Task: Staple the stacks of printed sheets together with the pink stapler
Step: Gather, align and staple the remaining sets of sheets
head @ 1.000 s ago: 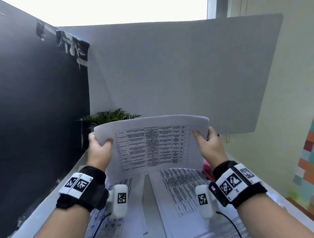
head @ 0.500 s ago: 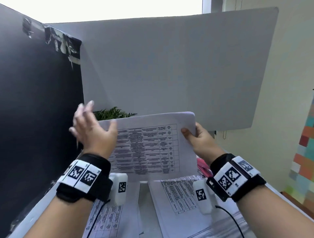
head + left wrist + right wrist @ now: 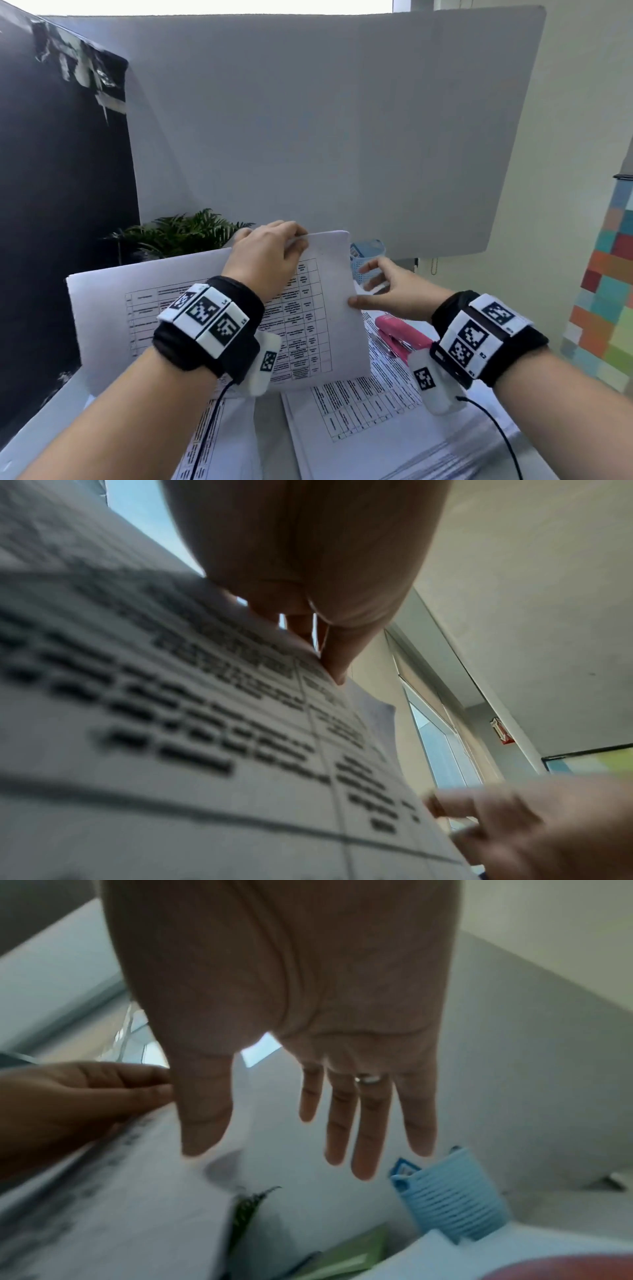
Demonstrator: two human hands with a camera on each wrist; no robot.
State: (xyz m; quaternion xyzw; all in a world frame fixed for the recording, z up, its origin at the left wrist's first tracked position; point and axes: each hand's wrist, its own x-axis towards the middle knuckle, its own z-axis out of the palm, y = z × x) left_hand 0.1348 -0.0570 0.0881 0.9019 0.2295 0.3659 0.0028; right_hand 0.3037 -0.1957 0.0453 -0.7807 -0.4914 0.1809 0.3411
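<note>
Held sheets (image 3: 212,308) hide desk stacks (image 3: 359,411); pink stapler (image 3: 400,337) beside.

My left hand (image 3: 270,253) now pinches the stack of sheets (image 3: 212,308) at its top right corner; my right hand (image 3: 387,291) lets go, fingers straight.

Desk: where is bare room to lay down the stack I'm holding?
Narrow bare strip between left stack and right stack; desk margin beside the black panel. Crowded right: pink stapler, blue basket, right hand. Left hand pinches the held stack.
</note>
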